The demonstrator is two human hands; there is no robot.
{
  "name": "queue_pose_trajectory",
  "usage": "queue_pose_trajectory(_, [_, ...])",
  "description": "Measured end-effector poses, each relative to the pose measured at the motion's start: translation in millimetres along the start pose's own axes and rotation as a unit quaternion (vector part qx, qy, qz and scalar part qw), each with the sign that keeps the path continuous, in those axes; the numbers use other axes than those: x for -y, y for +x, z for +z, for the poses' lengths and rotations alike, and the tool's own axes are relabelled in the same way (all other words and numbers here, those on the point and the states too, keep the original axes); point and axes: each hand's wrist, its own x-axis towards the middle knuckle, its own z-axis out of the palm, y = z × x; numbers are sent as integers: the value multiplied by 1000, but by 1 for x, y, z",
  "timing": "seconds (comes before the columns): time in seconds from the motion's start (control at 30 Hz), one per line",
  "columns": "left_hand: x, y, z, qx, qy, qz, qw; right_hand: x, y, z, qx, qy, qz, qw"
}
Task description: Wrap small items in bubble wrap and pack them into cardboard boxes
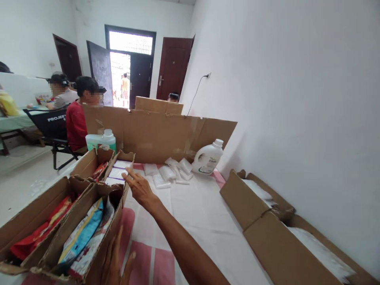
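Note:
My right hand [141,190] reaches forward to a narrow cardboard box [131,158] that holds white packs with purple edges [117,173]. Its fingers are partly stretched out over the near side of the packs, with no pack lifted. Low in the view, my left hand [116,263] lies along the side of a nearer cardboard box [102,241], fingers extended and thumb apart. Inside that nearer box stand a blue and yellow packet [84,229] and a white patterned packet [96,243]. The lower part of my left hand is cut off by the frame.
Red packets [44,229] fill part of the left cardboard box. Clear plastic packs [168,173] lie beside a white jug [208,158]. A green-liquid bottle [101,141] stands behind the boxes. Cardboard boxes [261,221] line the right wall; a cardboard screen [160,136] crosses the back. People sit beyond.

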Motion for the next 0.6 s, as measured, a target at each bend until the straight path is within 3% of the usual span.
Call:
queue_pose_trajectory(0.1, [-3, 9, -5, -6, 6, -7, 1000, -6, 23, -1, 54, -22, -40, 998])
queue_pose_trajectory(0.2, [-5, 10, -7, -7, 15, -16, 1000, -9, 17, -6, 64, -37, -61, 995])
queue_pose_trajectory(0.47, [-11, 5, 6, 1, 45, -42, 998, -10, -83, -46, 71, -86, -52, 992])
queue_pose_trajectory(0.6, [-22, 0, 14, 21, 52, -37, 998, 8, -126, -52, 42, -94, -57, 993])
